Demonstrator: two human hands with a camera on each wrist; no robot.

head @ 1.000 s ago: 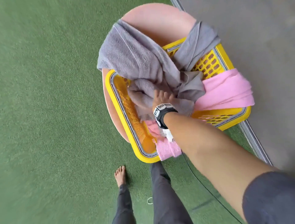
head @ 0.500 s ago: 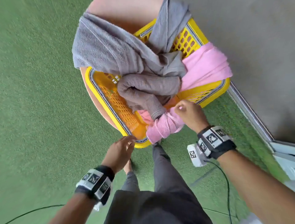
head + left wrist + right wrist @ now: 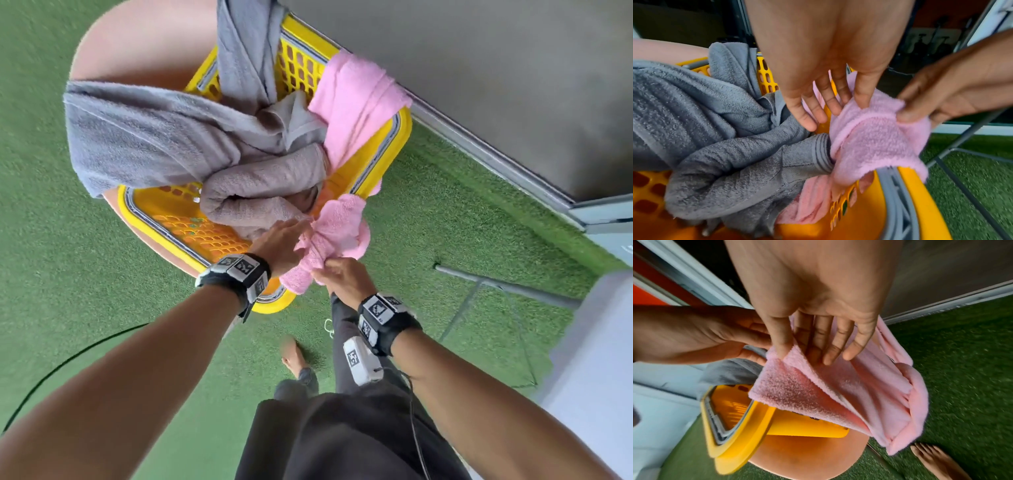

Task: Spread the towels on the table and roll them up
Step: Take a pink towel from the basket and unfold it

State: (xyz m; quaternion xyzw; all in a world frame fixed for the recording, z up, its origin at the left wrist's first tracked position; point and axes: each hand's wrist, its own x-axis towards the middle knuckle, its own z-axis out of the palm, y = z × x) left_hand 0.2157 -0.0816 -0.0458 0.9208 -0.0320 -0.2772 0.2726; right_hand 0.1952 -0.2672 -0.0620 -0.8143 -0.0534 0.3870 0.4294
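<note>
Left hand [image 3: 279,245] now beside right hand [image 3: 342,275], pink towel [image 3: 337,236] pinched

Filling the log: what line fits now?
right hand pinches pink towel | left hand touches it | basket: grey towels

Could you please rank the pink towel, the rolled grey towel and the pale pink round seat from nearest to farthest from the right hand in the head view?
1. Fluffy pink towel: pinched by the right hand.
2. Rolled grey towel: in the yellow basket, up-left.
3. Pale pink round seat: under the basket, far top-left.
</note>
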